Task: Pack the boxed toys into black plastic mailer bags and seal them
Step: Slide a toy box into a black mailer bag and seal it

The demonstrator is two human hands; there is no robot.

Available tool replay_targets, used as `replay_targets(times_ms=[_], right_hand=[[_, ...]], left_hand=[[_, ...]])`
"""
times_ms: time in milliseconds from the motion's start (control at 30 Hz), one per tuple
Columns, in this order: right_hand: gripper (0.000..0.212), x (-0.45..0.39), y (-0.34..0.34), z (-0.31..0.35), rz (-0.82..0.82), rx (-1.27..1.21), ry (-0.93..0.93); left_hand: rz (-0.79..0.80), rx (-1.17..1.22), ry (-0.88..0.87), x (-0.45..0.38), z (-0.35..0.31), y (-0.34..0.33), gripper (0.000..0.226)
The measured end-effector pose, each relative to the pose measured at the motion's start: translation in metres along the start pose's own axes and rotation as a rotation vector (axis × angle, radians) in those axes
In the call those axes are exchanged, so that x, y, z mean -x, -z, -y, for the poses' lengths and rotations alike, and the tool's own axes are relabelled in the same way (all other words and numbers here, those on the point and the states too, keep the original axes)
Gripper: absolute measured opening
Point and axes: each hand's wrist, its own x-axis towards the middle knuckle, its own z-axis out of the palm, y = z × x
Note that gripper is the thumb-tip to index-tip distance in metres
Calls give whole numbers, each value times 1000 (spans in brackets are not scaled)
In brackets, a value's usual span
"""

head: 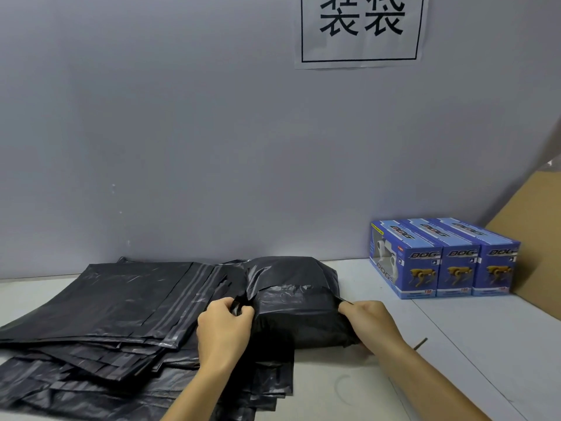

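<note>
Now bulging black mailer bag (pixel 291 299), glossy, wrinkled

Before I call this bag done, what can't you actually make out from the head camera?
- Contents of the filled bag: hidden by black plastic.
- Its seal: unclear; the left hand and right hand grip the ends.
- Wall sign: top cut off by the frame edge.
- Small print on the three blue boxes: too small.
- Flat bag stack: count unclear, left edge cut off.
</note>
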Motion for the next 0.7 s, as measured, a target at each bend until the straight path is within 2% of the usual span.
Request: replay_targets(times_ms=[100, 200, 267, 367, 467, 533, 600, 700], right_hand=[[36, 5, -5, -2, -70, 83, 66], [15, 11, -6, 0, -158, 115, 154], [19, 14, -7, 1, -226, 128, 211], [34, 19, -10, 2, -344, 196, 360], [36, 24, -10, 3, -430, 330, 611], [37, 25, -10, 2, -412, 459, 811], [39, 26, -10, 0, -351, 598, 967], [45, 22, -11, -5, -247, 701, 1007]], left_hand=[[-71, -129, -106, 7, -4, 0, 28], [-131, -339, -280, 14, -10, 1, 21], [-184, -402, -427, 15, -14, 2, 13], [-210, -454, -643, 11, -13, 0, 45], [-177, -564, -887, 9, -12, 3, 69], [-93, -636, -1022, 8, -11, 5, 63], [-11, -639, -1074, 8, -11, 8, 52], [44, -583, -1029, 6, -13, 9, 48]])
